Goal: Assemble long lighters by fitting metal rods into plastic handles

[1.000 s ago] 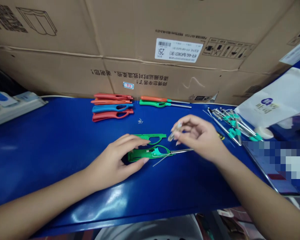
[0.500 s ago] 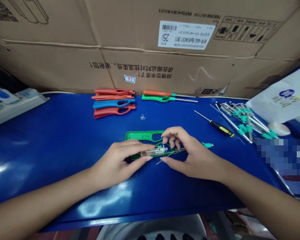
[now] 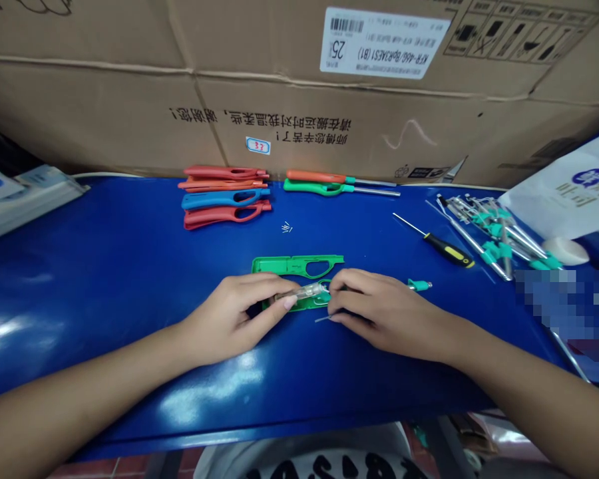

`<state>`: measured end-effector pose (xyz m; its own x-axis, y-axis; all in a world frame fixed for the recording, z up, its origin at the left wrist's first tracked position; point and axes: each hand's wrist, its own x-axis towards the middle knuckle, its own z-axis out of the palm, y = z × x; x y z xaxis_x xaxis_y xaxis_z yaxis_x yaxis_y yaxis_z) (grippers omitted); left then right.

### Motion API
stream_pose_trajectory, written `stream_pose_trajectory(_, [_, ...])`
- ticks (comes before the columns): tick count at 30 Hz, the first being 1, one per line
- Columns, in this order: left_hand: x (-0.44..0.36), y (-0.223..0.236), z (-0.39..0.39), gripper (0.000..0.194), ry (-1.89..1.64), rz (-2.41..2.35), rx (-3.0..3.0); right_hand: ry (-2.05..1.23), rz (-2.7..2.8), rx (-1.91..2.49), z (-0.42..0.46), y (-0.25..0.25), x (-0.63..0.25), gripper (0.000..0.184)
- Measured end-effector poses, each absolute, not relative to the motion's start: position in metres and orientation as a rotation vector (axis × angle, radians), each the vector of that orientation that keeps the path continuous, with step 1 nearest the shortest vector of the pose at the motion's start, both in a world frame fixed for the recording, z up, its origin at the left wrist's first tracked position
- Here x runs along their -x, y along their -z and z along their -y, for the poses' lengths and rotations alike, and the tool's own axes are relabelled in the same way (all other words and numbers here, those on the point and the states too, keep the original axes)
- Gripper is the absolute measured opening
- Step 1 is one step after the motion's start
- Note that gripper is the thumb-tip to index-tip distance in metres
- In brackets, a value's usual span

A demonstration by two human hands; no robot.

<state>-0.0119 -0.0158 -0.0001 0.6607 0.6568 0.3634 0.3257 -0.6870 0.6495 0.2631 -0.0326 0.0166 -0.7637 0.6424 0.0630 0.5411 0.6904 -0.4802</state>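
My left hand (image 3: 239,316) pinches a clear lighter fuel tank (image 3: 307,291) between thumb and fingers, tilted over a green lighter shell half (image 3: 307,306). My right hand (image 3: 369,306) is closed at the tank's white right end; its fingertips hide what they grip. A thin pale wire or tube (image 3: 322,319) pokes out by the right thumb. Just behind both hands lies the other green shell half (image 3: 279,265), inner side up. A teal piece with a metal tip (image 3: 420,285) shows beyond the right hand.
Red, orange and blue lighter shells (image 3: 224,198) lie at the back, beside assembled lighters (image 3: 324,187). Small screws (image 3: 286,227) sit mid-table. To the right are a screwdriver (image 3: 449,251) and a pile of metal lighter tubes (image 3: 499,233). A cardboard box (image 3: 130,113) stands behind.
The fuel tank has been raised and tilted, its right end higher. My right fingers have closed in on that end. The camera view has shifted slightly.
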Motion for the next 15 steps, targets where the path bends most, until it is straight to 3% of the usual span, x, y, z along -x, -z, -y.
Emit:
stream_pose_trajectory(6, [0.012,-0.002,0.016,0.022,-0.8,-0.77,-2.299,-1.004,2.302,1.157,0.033,-0.02,-0.259,0.006])
stream_pose_trajectory(11, [0.013,-0.001,0.016,0.025,-0.801,-0.791,-2.28,-1.525,1.847,1.345,0.033,-0.018,-0.255,0.009])
stream_pose_trajectory(15, [0.013,-0.001,0.015,0.024,-0.796,-0.785,-2.291,-1.642,1.644,1.35,0.032,-0.019,-0.252,0.016])
